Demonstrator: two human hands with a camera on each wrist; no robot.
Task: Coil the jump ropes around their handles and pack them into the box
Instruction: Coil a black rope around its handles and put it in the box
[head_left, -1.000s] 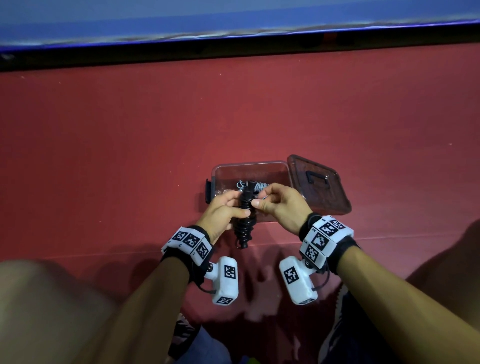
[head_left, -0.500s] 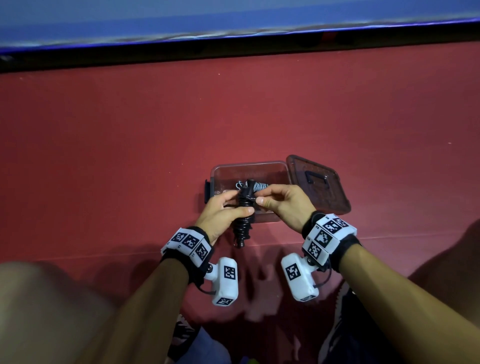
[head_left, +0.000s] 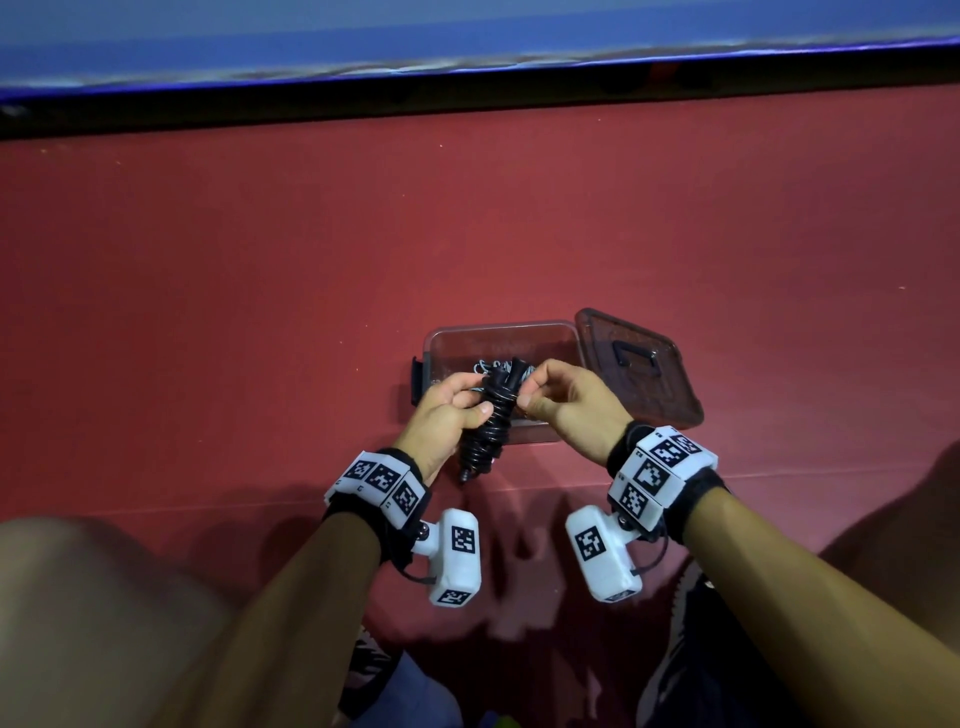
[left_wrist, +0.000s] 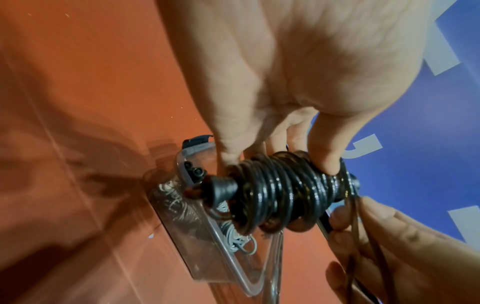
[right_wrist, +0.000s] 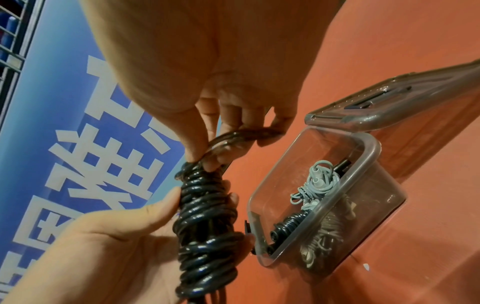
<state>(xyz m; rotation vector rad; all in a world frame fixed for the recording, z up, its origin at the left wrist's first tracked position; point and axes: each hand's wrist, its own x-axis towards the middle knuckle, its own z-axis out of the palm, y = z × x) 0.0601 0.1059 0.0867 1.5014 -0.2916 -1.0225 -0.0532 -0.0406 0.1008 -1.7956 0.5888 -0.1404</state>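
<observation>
Both hands on the black rope bundle, above the box

Left hand (head_left: 445, 415): fingers and thumb curled round the middle of the black jump rope (head_left: 488, 423), which is wound in tight turns around its handles. Bundle held roughly upright, just above the near edge of the clear plastic box (head_left: 563, 338), not touching it as far as the head view shows.

Right hand (head_left: 569, 400): thumb and forefinger pinch a loose loop of the same rope at the top end of the bundle; remaining fingers curled inward, the loop arching past them in the right wrist view.

Box: open, standing on the red floor (head_left: 260, 312). Inside lie a grey coiled rope (right_wrist: 315, 185) and another black coiled rope (right_wrist: 289, 223).

Lid (head_left: 641, 371): tinted, lying just to the right of the box, touching its right rim
</observation>
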